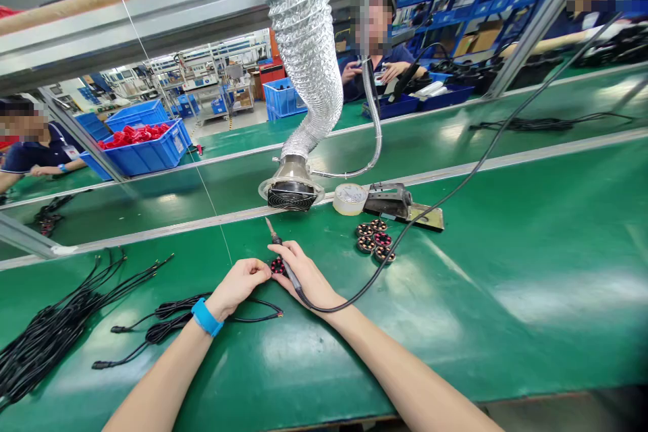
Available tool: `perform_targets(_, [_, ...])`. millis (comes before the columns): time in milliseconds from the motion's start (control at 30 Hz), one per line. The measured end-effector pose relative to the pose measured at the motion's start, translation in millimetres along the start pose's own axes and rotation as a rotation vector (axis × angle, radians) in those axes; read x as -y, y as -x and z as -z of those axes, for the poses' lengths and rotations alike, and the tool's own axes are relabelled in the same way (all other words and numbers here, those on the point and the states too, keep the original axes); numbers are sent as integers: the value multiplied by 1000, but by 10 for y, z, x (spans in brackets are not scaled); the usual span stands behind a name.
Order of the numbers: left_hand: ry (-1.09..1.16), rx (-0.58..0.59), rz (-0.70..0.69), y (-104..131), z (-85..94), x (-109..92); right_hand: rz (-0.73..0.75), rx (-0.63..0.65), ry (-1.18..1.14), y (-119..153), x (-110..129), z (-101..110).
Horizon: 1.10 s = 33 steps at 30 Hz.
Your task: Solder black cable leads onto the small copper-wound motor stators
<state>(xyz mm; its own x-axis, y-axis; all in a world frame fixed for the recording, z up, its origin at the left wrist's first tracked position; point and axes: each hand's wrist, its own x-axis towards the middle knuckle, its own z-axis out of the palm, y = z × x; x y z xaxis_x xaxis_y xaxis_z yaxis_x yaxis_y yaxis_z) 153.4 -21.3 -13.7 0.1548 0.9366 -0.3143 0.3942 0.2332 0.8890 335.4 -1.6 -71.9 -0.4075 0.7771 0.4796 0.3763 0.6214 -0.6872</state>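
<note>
Between my hands is a small round motor stator (277,266) with dark and red coils. My left hand (240,285), with a blue wristband, is closed in a pinch at the stator's left edge. In my right hand (310,278) lies a soldering iron (289,267), its tip pointing up and away from the stator. The fingers of this hand also reach the stator's right side. Two coiled black cables (165,331) rest beneath and beside my left wrist; a cable end with bare tips lies just below the hands.
Several copper-wound stators (365,243) sit right of centre, near a tape roll (350,199) and a soldering iron stand (389,201). A fume extractor duct (308,47) hangs ahead. The iron's cord crosses rightward. A cable bundle (55,331) lies left. People work beyond the bench.
</note>
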Motion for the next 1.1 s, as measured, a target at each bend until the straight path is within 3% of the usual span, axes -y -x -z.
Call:
perform_targets(100, [1, 12, 6, 27, 40, -48, -1, -4, -1, -2, -3, 3])
perform_targets(333, [-35, -112, 60, -37, 6, 1, -9, -1, -11, -3, 13, 9])
perform_targets(533, [21, -134, 34, -77, -97, 36, 8, -9, -41, 1, 5, -5])
perform_targets(833, [49, -160, 24, -117, -34, 72, 5, -2, -52, 6, 7, -6])
perform_targets(1100, [33, -163, 17, -139, -79, 75, -6, -7, -50, 5, 15, -3])
